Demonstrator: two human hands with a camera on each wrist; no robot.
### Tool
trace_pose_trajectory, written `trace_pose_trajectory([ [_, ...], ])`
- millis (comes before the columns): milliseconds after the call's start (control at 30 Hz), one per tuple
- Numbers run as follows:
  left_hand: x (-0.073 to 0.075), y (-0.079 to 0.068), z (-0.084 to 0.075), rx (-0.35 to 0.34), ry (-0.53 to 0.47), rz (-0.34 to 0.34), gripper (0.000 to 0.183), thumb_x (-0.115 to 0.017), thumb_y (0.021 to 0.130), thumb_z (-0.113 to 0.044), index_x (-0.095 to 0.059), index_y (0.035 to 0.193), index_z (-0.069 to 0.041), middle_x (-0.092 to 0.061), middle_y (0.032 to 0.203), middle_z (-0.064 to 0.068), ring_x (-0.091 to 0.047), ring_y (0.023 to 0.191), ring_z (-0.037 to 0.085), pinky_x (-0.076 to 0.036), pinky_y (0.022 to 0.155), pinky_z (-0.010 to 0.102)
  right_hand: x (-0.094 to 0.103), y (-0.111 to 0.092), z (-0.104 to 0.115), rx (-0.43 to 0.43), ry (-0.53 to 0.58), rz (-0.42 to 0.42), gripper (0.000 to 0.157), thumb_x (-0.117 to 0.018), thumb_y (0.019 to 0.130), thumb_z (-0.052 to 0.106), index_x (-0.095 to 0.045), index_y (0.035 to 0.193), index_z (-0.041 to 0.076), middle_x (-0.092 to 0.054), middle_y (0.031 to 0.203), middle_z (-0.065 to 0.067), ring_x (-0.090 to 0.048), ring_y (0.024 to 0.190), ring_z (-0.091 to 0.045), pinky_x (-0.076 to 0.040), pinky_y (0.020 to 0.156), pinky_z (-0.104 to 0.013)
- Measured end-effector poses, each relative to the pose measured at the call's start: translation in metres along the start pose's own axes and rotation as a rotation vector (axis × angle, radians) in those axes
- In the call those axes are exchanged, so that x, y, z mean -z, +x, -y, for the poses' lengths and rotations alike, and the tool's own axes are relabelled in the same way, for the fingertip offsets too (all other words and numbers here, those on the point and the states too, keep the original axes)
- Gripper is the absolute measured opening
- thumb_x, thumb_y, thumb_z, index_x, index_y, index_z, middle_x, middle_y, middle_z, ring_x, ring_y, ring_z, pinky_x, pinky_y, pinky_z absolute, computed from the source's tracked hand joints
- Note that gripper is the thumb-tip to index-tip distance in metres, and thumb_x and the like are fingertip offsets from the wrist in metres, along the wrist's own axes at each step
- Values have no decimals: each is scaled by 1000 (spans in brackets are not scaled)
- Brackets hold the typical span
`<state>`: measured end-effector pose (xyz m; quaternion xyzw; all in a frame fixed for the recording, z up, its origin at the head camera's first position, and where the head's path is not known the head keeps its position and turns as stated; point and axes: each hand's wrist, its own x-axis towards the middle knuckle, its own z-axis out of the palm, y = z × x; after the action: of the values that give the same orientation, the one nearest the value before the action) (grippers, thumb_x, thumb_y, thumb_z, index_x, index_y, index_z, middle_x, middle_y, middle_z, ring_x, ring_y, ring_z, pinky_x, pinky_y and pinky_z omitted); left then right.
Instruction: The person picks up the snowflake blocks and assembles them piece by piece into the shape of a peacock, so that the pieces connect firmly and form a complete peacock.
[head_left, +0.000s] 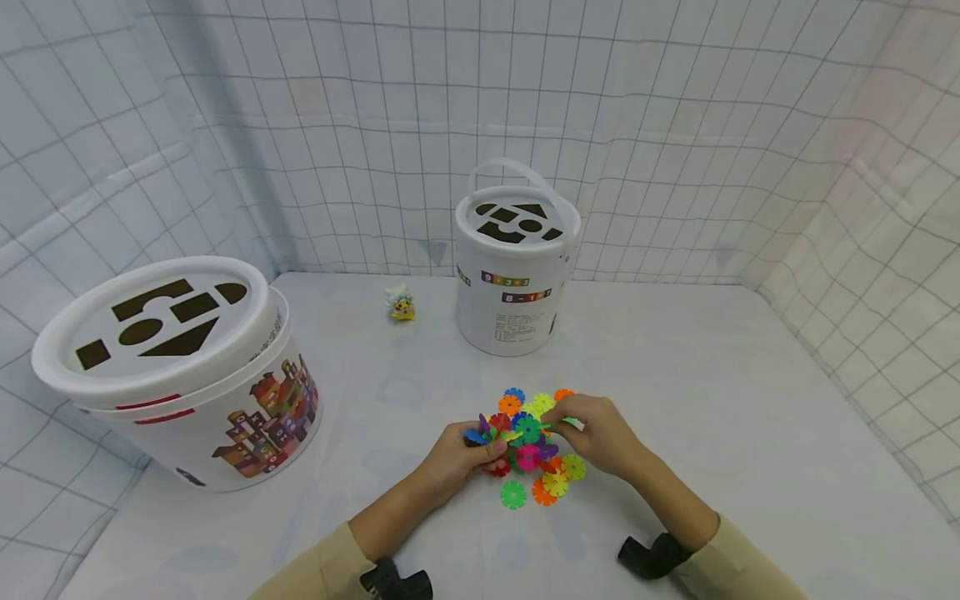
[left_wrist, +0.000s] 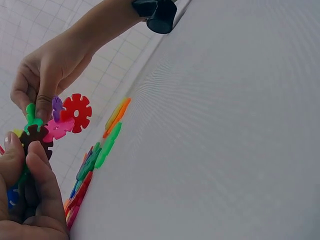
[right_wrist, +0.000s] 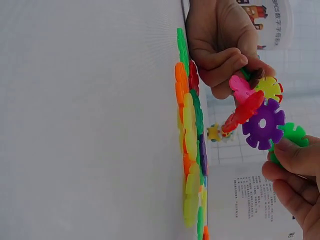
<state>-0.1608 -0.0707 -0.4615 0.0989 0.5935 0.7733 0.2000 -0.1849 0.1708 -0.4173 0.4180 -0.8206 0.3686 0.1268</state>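
Observation:
My left hand [head_left: 450, 460] grips a joined cluster of notched plastic snowflake discs just over the table. In the left wrist view a brown disc [left_wrist: 35, 134] lies between its thumb and fingers, with a pink disc [left_wrist: 59, 130] and a red disc [left_wrist: 83, 106] sticking out beyond. My right hand [head_left: 600, 433] pinches a green disc [right_wrist: 296, 134] by thumb and fingers, at the cluster's side. Right beside that green disc is a purple disc [right_wrist: 274, 120] in the right wrist view. Beneath the hands lie several loose discs, among them a light green disc [head_left: 513, 495] and a yellow disc [head_left: 555, 484].
A large white bucket [head_left: 247, 433] with a shape-hole lid stands at the left. Another white bucket [head_left: 510, 308] with a raised handle is behind the hands. A small yellow and white figurine [head_left: 402, 307] sits near the back. White grid-patterned sheeting [head_left: 375, 125] surrounds the table [head_left: 712, 375].

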Motion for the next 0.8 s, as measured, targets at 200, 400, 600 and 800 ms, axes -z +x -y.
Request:
trace_pose_trajectory([
  [200,2,-2,-1,-23,14,6,28,-73,88,-24,-61,94,2,-65,73,-2,-61,66,6,-54,69,19,-3,1,3,37,-56,16,19,-75,77,-11,-72,88,5,-72,85,-2,-69,79,-17,-57,73,-29],
  [400,1,-2,0,-45,74,8,38,-73,88,-23,-62,99,12,-65,71,-2,-60,65,7,-53,69,20,-5,1,3,80,-131,9,20,-76,75,-12,-71,86,4,-71,82,-3,-68,76,-17,-57,70,-28],
  [600,-1,0,-1,-6,52,-20,27,-70,90,-20,-61,96,5,-67,73,0,-63,68,8,-54,71,20,2,3,-2,-37,-42,41,21,-77,79,-5,-70,96,6,-72,92,-2,-68,84,-17,-57,76,-33],
  [800,-2,2,-3,36,-22,-57,26,-68,92,-17,-59,101,5,-66,76,1,-63,70,8,-53,71,17,17,6,-24,-317,-32,38,26,-72,87,4,-68,113,2,-70,105,-9,-65,90,-22,-55,79,-43],
])
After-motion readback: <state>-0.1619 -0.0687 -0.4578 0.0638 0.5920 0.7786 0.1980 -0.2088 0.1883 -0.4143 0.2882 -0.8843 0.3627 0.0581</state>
